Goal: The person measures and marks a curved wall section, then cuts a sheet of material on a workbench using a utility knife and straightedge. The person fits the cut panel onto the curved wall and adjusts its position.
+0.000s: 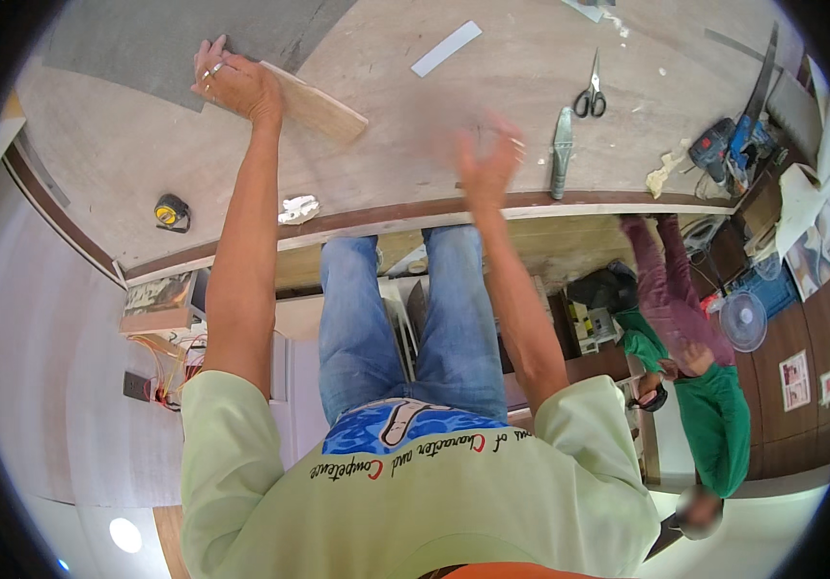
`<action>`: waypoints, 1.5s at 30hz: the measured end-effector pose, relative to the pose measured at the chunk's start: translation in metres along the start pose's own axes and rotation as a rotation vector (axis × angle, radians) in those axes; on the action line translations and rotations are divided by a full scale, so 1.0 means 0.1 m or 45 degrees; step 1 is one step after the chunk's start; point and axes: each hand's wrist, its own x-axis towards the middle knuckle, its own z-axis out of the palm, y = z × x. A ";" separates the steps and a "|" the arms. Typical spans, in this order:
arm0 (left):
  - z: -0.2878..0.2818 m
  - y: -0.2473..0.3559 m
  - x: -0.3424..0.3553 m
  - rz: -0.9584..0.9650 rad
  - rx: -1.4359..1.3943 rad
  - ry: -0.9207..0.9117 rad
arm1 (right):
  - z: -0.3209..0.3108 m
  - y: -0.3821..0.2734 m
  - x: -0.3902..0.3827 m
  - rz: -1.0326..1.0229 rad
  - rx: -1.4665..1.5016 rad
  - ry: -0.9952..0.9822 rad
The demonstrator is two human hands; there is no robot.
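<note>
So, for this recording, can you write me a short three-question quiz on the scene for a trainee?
1. Multiple choice: which of these lies nearest the scissors?
A) power drill
B) long grey-green tool
C) white strip

2. True or false: the tape measure lies to the left of the person's left forearm.

3. Short answer: which hand is at one end of the wooden piece, and which one shows blurred?

Key:
1. B
2. True
3. The left hand is at the wooden piece; the right hand shows blurred.
</note>
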 end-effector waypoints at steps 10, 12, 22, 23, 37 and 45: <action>-0.06 0.01 0.03 0.045 0.146 -0.023 | -0.73 1.47 0.01 0.196 -0.219 -0.133; -0.07 0.03 0.02 0.032 0.148 -0.005 | -0.70 1.24 -0.02 0.100 -0.178 -0.170; -0.11 0.10 0.06 -0.077 0.281 -0.078 | 0.43 -1.04 0.52 -0.167 0.270 -0.883; -0.11 0.08 0.07 -0.069 0.290 -0.069 | 0.51 -1.18 0.59 -0.192 0.246 -0.902; -0.11 0.07 0.06 -0.044 0.341 -0.079 | 0.72 -1.34 0.76 -0.306 0.104 -0.991; -0.11 0.09 0.07 -0.063 0.333 -0.089 | 0.74 -1.39 0.74 -0.349 0.017 -0.978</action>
